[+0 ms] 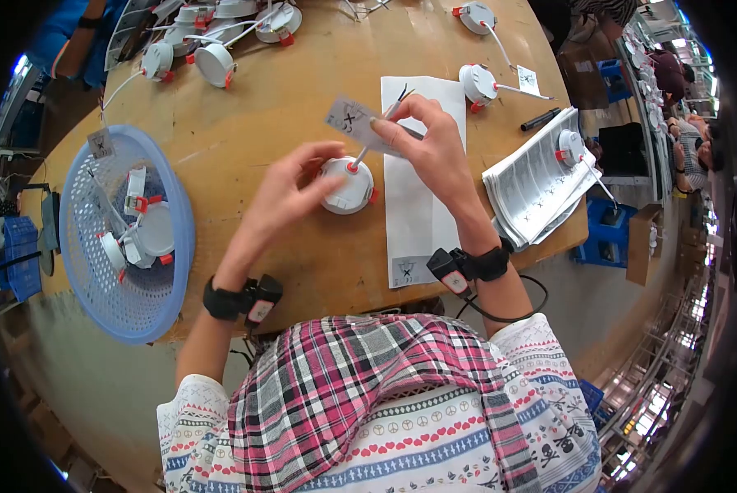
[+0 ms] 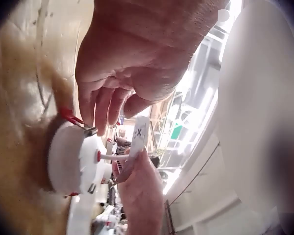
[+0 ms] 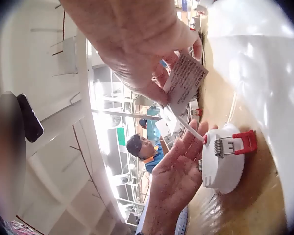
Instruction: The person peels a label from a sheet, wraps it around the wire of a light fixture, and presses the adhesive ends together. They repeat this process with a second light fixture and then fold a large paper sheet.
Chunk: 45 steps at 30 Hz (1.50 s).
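A round white downlight (image 1: 350, 195) with red-tipped spring clips (image 3: 242, 143) sits on the wooden table, its cable rising from a red grommet. My right hand (image 1: 436, 148) pinches a printed paper label (image 1: 348, 120) at that cable, above the lamp. The bare wire ends stick out beyond the fingers. Beside the lamp's left edge is my left hand (image 1: 284, 187), fingers loosely bent and spread, holding nothing. In the left wrist view its fingertips come right at the rim near one clip. The right wrist view shows the label's printed text and the left palm turned toward the lamp.
At the left stands a blue mesh basket (image 1: 186, 238) with several downlights inside. More downlights (image 1: 214, 64) crowd the far left. White paper (image 1: 422, 222) lies under my right arm. On the right are a stack of printed sheets (image 1: 532, 193), another lamp (image 1: 572, 146) and a black marker (image 1: 541, 119).
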Each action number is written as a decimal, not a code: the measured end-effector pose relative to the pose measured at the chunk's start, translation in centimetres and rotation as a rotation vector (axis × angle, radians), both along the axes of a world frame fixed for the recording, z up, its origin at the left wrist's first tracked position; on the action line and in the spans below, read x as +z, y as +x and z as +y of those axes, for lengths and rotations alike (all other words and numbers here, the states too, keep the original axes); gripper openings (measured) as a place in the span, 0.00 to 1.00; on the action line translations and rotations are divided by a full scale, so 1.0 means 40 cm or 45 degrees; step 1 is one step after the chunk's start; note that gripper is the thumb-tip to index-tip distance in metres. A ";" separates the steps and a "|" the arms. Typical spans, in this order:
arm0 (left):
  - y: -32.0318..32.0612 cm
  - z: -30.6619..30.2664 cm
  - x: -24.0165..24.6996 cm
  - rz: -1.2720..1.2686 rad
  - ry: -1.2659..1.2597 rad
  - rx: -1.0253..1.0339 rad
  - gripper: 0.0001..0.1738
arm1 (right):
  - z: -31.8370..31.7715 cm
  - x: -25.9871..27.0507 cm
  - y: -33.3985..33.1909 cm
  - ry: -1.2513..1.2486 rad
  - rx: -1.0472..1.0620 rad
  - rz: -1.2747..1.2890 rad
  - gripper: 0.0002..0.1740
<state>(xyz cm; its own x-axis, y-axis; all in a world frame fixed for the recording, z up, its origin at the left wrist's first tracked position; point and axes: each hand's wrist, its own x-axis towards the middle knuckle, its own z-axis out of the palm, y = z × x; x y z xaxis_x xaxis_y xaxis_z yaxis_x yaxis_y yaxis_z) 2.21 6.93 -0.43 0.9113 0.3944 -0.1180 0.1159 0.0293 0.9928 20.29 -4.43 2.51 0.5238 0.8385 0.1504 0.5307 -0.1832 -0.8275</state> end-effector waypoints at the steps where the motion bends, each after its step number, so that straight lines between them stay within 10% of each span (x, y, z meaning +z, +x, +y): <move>1: -0.001 -0.022 0.013 0.004 0.299 -0.014 0.23 | 0.004 -0.004 -0.005 0.004 -0.044 0.010 0.12; 9: -0.012 -0.090 0.015 0.124 0.655 0.021 0.24 | 0.000 -0.024 -0.018 -0.005 -0.137 0.046 0.11; 13: -0.019 -0.011 -0.022 0.078 -0.322 -0.031 0.17 | -0.009 0.013 0.013 0.111 0.193 -0.117 0.07; 28: 0.203 0.040 -0.024 -0.430 -1.141 -0.506 0.17 | -0.006 0.047 0.003 0.173 0.501 -0.151 0.11; 45: 0.156 0.059 -0.052 -0.222 -0.712 -0.056 0.08 | -0.041 -0.039 -0.026 0.372 0.131 0.278 0.09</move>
